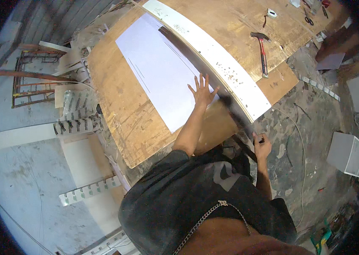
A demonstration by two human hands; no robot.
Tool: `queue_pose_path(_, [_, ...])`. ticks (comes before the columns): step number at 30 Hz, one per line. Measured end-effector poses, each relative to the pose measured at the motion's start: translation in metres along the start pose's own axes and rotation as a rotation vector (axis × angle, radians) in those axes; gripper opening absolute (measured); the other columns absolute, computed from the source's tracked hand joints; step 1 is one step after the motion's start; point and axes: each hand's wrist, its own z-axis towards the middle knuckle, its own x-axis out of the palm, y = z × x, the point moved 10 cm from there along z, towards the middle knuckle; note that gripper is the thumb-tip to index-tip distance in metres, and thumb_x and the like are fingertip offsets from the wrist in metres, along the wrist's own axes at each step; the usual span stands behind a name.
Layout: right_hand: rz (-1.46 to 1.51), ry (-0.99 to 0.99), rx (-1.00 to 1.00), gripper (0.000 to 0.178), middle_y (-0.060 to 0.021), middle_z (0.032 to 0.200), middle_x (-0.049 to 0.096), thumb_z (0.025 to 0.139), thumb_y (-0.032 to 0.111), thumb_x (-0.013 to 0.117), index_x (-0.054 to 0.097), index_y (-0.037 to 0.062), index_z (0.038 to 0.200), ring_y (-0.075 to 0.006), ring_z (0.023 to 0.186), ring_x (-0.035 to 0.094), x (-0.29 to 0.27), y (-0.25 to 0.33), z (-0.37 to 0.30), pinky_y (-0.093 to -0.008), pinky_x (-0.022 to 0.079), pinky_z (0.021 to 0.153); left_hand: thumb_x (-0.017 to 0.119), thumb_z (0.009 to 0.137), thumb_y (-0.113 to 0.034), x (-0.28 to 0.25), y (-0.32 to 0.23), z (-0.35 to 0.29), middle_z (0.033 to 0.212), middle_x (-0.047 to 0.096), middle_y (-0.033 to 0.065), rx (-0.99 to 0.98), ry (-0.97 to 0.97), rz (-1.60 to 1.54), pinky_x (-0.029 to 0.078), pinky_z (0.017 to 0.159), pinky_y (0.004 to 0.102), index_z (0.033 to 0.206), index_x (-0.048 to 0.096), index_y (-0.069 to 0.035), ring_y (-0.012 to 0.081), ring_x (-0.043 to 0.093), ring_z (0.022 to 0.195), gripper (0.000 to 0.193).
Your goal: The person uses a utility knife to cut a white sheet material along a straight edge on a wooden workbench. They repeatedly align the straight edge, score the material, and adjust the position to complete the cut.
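My left hand (203, 92) lies with its fingers spread on a flat white sheet (162, 72) with several thin dark lines on it. Its fingertips reach toward the dark, shaded side of a long white board (217, 61), which runs across the sheet's right edge. Just beyond the near end of that board, my right hand (262, 147) is closed. Something small and dark shows between its fingers, too little of it to name. Both the sheet and the board rest on a worn wooden worktable (115, 102).
A claw hammer (263, 55) with a red and black handle and a white tape measure (271, 13) lie right of the board. Scissors (308, 19) are at the far right. A white box (347, 154) stands on the stained floor, where a thin cable (302, 148) trails.
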Motion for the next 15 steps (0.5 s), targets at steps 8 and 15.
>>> queue_pose_path(8, [0.105,-0.019,-0.045,0.036,-0.0155,0.061,0.058,0.082,0.039,0.077,0.062,0.0053,0.083,-0.0290,0.054,0.056,-0.004,-0.004,-0.015,-0.0400,0.043,0.054,0.046,0.087,-0.074,0.001,-0.001,-0.005,0.163,0.013,0.0136,0.081,-0.100,0.033,0.000,0.109,0.0763,0.156,0.020,-0.012,0.0392,0.006,0.150,0.096])
queue_pose_path(15, [0.043,-0.055,-0.093,0.036,-0.0074,0.055,0.051,0.086,0.033,0.076,0.059,0.0019,0.078,-0.0143,0.050,0.046,-0.011,-0.001,-0.016,-0.0331,0.040,0.051,0.045,0.088,-0.072,-0.004,-0.008,-0.012,0.162,0.018,0.0170,0.116,-0.160,0.035,-0.002,0.108,0.0769,0.155,0.025,-0.011,0.0391,0.007,0.150,0.092])
